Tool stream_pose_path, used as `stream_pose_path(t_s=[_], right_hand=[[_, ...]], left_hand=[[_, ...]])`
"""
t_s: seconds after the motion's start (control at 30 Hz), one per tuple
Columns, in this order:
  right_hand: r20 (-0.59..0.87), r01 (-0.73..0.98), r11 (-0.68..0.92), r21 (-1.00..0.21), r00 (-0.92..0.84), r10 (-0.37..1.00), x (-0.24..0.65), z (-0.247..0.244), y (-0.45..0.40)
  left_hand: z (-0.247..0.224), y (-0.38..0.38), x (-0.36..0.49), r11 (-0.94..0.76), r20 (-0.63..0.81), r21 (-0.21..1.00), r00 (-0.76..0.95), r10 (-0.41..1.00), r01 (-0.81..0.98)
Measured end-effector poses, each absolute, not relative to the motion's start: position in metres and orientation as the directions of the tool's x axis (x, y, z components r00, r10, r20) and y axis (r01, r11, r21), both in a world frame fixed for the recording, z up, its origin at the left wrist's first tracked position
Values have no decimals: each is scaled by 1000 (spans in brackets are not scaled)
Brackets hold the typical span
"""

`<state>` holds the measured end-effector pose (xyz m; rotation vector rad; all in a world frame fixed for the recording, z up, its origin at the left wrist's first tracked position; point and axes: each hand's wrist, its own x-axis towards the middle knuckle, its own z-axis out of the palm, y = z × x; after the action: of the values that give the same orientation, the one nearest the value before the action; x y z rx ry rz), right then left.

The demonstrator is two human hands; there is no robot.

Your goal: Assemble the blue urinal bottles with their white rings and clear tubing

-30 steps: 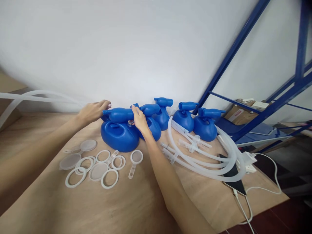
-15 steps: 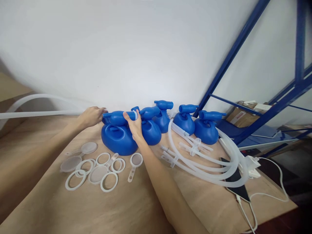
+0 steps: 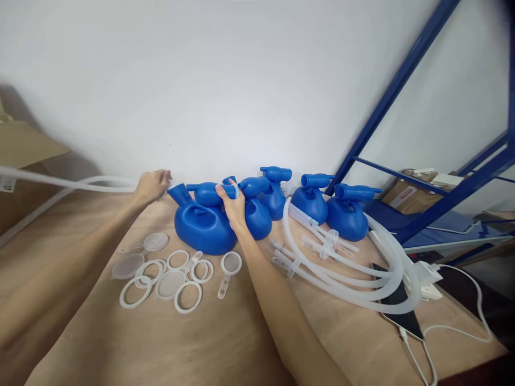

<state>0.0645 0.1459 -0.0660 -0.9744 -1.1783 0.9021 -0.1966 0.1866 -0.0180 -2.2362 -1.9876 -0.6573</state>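
Observation:
My right hand [image 3: 233,206] is wrapped round the wide end of a blue bulbous spout piece [image 3: 207,194], held level above a blue jug-like bottle [image 3: 205,236] with a moulded handle. That bottle's neck [image 3: 179,194] stands open-mouthed and tilted to the left. My left hand [image 3: 153,185] is closed just left of the neck, its fingertips pinched together. What they hold, if anything, cannot be made out. A translucent hose [image 3: 108,184] reaches the left wrist; whether the hand grips it is hidden. Close on the right stands another blue bottle [image 3: 258,219] with a similar spout piece [image 3: 254,186].
More blue bottles [image 3: 309,205] stand along the wall. White rings [image 3: 188,297] and translucent lids with straps [image 3: 156,242] lie in front. Coiled clear tubing [image 3: 386,308], a phone [image 3: 402,311] and white cables are on the right, beside a blue metal rack [image 3: 386,86]. A cardboard box [image 3: 28,150] is at left.
My left hand has come away from the spout piece's narrow end. The spout piece has shifted right relative to its bottle, uncovering the bottle's neck. The view has turned slightly left.

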Motion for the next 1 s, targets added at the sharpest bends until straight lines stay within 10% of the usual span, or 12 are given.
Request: stream_pose_path(t_s=[0.3, 0.57, 1.0], right_hand=[[336, -55, 346, -936, 147, 931, 62, -67, 147], [346, -63, 353, -934, 100, 933, 62, -66, 148], [380, -44, 380, -924, -5, 925, 66, -61, 145]], left_hand=[[-6, 169, -223, 22, 549, 296, -189, 814, 955], [-2, 154, -204, -227, 377, 199, 139, 915, 953], [-6, 137, -192, -105, 184, 624, -15, 983, 774]])
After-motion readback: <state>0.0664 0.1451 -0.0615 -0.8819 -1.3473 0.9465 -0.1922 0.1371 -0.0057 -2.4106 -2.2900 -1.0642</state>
